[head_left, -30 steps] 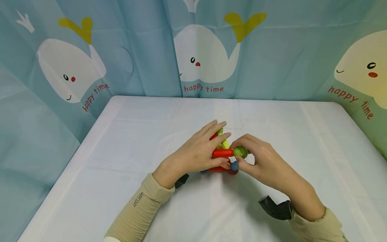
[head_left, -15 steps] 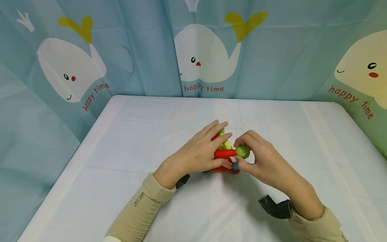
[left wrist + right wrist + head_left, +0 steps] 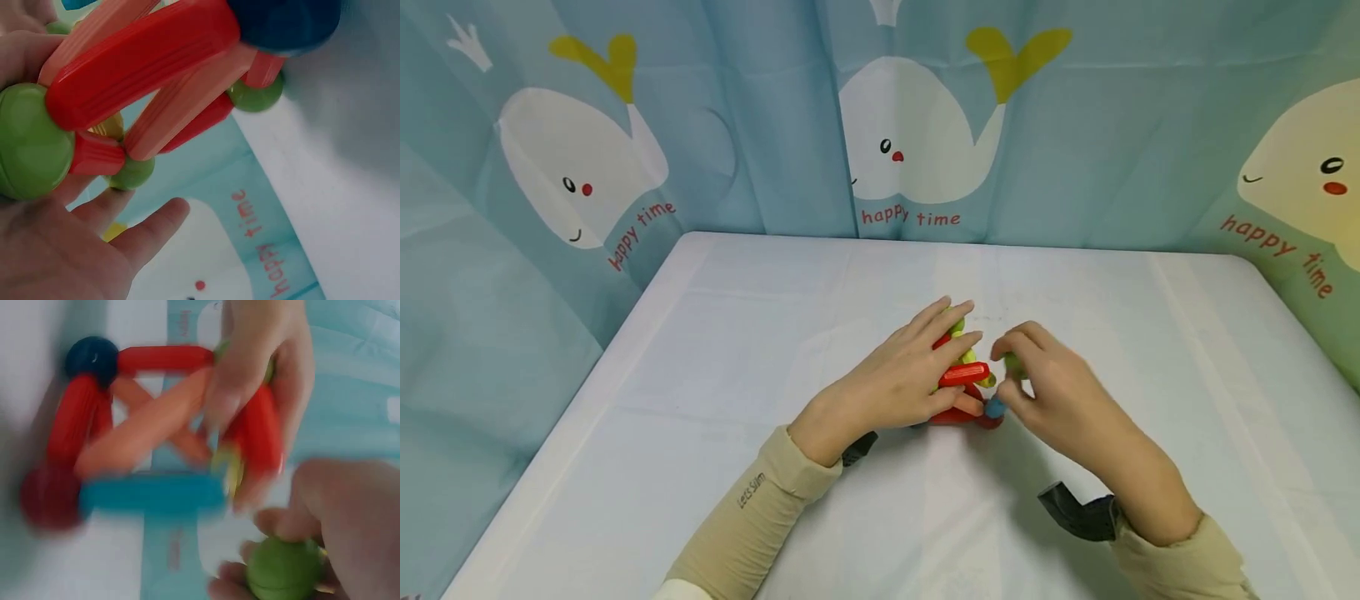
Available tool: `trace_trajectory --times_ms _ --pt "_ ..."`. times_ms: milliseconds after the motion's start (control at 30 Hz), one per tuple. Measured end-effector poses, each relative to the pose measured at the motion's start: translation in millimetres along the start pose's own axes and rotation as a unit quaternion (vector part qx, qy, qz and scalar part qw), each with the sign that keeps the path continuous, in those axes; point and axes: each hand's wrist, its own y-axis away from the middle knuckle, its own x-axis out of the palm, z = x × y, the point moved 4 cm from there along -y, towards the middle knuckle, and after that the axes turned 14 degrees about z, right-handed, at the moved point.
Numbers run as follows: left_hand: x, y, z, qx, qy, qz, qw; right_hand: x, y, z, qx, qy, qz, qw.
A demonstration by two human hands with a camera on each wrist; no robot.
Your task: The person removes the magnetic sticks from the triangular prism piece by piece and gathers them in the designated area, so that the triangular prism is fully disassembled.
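Note:
My left hand (image 3: 880, 375) holds a toy frame of ribbed rods and balls, its thumb and fingers on either side of one corner. That frame includes red rods (image 3: 964, 374), orange rods (image 3: 147, 428), a blue rod (image 3: 156, 495), a dark red ball (image 3: 53, 497) and a navy ball (image 3: 92, 359). Green balls (image 3: 31, 140) join other corners, and some yellow parts are half hidden by the fingers. Just right of the frame, my right hand (image 3: 1067, 400) pinches a loose green ball (image 3: 284, 569), apart from the red rod's free end.
A white table (image 3: 760, 333) lies beneath both hands. Behind it hangs a blue curtain (image 3: 775, 125) printed with whales. A black curved piece (image 3: 1078, 512) sticks out at the right wrist, and another dark piece (image 3: 859, 448) shows by the left.
The green ball has come off the end of the red rod and moved up and right with my right hand. The rod's end is now bare. My left hand stays nearly in place.

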Motion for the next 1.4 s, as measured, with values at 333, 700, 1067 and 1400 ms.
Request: trace_trajectory --times_ms 333,700,1067,1400 --pt "-4.5 3.0 3.7 -0.016 0.019 0.005 0.9997 -14.8 5.6 -19.4 0.042 0.005 -0.053 0.9977" --pt "-4.2 6.4 5.7 -0.015 0.046 0.013 0.9988 -9.4 6.0 -33.9 0.073 -0.007 -0.027 0.9969" --pt "-7.5 10.5 5.9 -0.005 0.064 0.018 0.9978 -3.6 5.0 -41.3 0.068 -0.003 -0.037 0.9970" --pt "-4.8 8.9 6.1 0.004 0.076 0.028 0.9967 7.5 -5.1 -62.5 0.079 -0.004 -0.007 0.9969"
